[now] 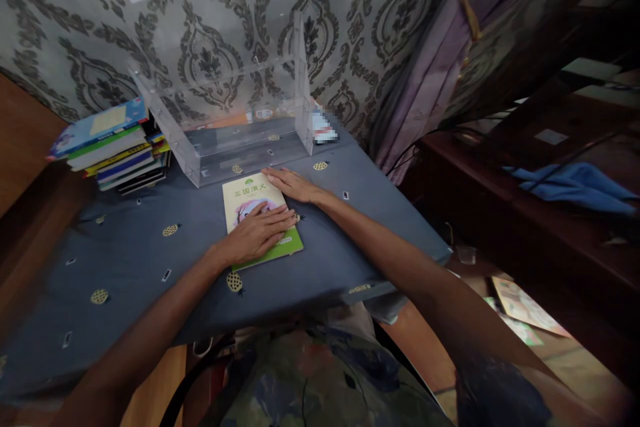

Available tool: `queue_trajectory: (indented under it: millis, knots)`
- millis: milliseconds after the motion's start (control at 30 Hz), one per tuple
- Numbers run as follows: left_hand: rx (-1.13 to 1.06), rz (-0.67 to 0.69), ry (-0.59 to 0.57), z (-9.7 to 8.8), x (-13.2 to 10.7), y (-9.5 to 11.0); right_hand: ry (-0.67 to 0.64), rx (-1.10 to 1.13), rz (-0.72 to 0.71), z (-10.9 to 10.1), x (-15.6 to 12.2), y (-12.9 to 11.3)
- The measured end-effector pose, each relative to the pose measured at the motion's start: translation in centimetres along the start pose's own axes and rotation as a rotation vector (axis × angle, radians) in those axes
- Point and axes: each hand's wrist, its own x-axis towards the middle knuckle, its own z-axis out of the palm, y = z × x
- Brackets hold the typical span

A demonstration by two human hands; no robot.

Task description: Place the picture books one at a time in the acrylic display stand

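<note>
A closed book (231, 203) with a cream and green cover lies flat on the table, its printed title at the top and a pink picture in the middle. Across the lower part of the cover rests my left hand (259, 235), fingers stretched out and pointing right. My right hand (290, 185) touches the book's upper right corner, its fingers extended towards the left. Neither hand is wrapped round anything. Part of the cover picture is hidden under my left hand. Just behind the book stands a clear plastic rack (187, 159).
A stack of books (123, 153) sits at the back left beside the rack. The table wears a dark blue cloth (200, 300) with a pineapple print. Patterned wallpaper is behind. To the right are a purple curtain (425, 80) and a dark wooden ledge with a blue cloth (575, 183).
</note>
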Motion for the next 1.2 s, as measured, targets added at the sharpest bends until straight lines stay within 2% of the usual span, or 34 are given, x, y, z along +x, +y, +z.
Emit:
queue_trajectory:
  millis: [200,433,533,633,767,833,933,1067,1133,1200]
  knots:
    - [-0.053,0.069,-0.046,0.0,-0.9,1.9,-0.006,-0.017,-0.003,0.0,0.0,0.0]
    - [-0.139,0.045,-0.034,0.3,-1.0,1.7,-0.006,-0.043,-0.007,0.3,-0.5,-0.4]
    - [-0.289,-0.013,0.069,0.3,-1.2,1.2,-0.014,-0.020,-0.015,0.8,-2.7,-1.2]
    - [-0.475,-0.100,0.271,0.3,-1.6,0.8,-0.024,-0.007,-0.041,1.2,-6.8,-3.1]
    - [-0.682,-0.215,0.516,0.6,-2.0,0.6,-0.009,-0.042,-0.053,1.6,-12.7,-6.8]
    - [-0.743,-0.262,0.614,0.7,-2.2,0.5,0.004,-0.091,-0.051,2.4,-14.5,-9.1]
    - [-0.813,-0.264,0.720,1.1,-2.2,0.2,0.002,-0.173,-0.080,4.9,-15.0,-12.8]
    - [-0.919,-0.251,0.748,1.5,-1.9,-0.9,-0.059,-0.231,-0.219,9.3,-12.9,-16.8]
    - [-0.974,-0.268,0.756,1.7,-1.7,-1.4,-0.053,-0.260,-0.231,10.6,-12.1,-17.6]
    - [-1.011,-0.296,0.767,1.8,-1.6,-1.7,-0.024,-0.275,-0.219,10.9,-12.1,-17.3]
